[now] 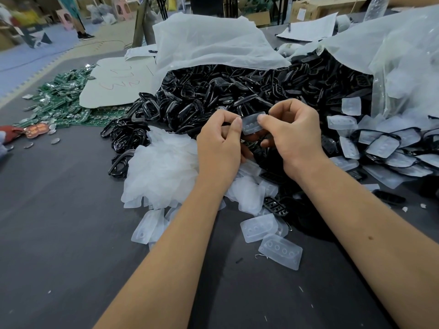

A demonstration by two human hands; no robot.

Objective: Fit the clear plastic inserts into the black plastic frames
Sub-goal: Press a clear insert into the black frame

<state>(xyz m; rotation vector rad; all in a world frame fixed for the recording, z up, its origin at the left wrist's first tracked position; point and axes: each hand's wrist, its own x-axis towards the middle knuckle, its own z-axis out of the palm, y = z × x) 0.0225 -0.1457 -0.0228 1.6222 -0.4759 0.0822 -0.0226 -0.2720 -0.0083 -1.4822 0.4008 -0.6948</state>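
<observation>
A clear insert [252, 123] is pinched at its short ends between left hand [219, 141] and right hand [293, 134], long axis spanning both, above the black frames [213, 96] heaped toward the counter's far edge

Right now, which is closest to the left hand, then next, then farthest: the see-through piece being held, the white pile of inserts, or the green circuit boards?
1. Clear insert, pinched by the left hand.
2. White insert pile, beside its wrist.
3. Green circuit boards, far left.

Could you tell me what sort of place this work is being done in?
Probably a small factory or warehouse assembly bench: a big heap of loose black plastic frames spills from a bag, green circuit boards lie piled, and brown cardboard cartons stand behind.
</observation>
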